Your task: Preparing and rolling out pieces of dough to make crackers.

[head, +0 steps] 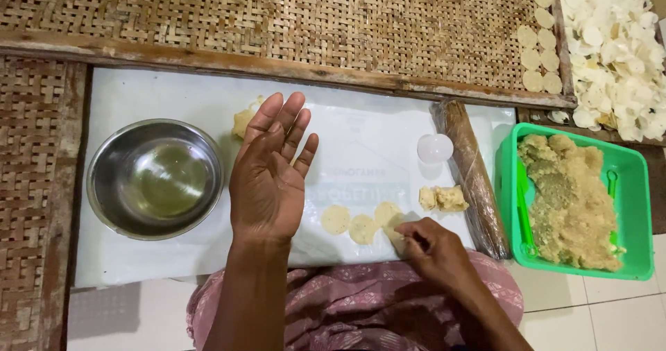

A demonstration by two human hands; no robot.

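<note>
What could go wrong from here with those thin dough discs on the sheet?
1. The right hand is lifting a thin dough disc by its edge; it looks soft enough to tear or fold.
2. The three discs lie close together, so neighbours may stick or get dragged.
3. The left hand hovers open beside the steel bowl of liquid; a careless sweep might tip it onto the white sheet.

Even, fairly bright overhead light casts soft shadows beside the raised left hand (267,177) and glare inside the steel bowl (156,179), with focus sharp and edges slightly stretched.
</note>
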